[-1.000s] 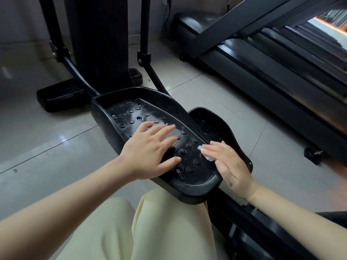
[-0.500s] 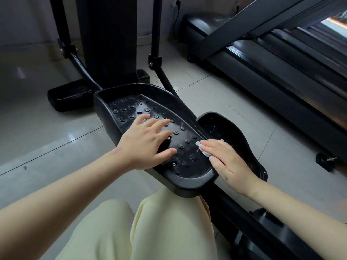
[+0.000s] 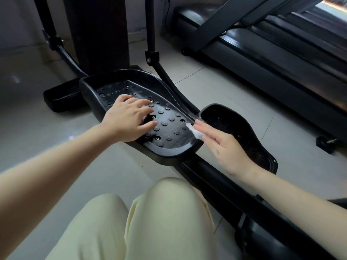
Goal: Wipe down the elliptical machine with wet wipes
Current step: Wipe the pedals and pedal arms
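Note:
A black elliptical machine fills the middle of the head view. Its near studded foot pedal (image 3: pixel 169 126) is raised, and my left hand (image 3: pixel 127 121) rests flat on its studs with the fingers spread. My right hand (image 3: pixel 223 145) presses a small white wet wipe (image 3: pixel 195 131) with straight fingers against the pedal's right rim. The second pedal (image 3: pixel 242 132) lies lower, to the right, partly behind my right hand. The wipe is mostly hidden under my fingers.
The elliptical's upright column (image 3: pixel 101 34) and crank arms (image 3: pixel 152 44) stand behind the pedals. Its base rail (image 3: pixel 225 190) runs toward the lower right. A black treadmill (image 3: pixel 272 51) sits along the right. Pale floor tiles (image 3: pixel 28 128) surround the machine, and my knees (image 3: pixel 159 212) are below.
My right hand has slid the wipe rightward from the pedal's studded surface to its right rim. My left hand stays on the pedal. The camera view has shifted.

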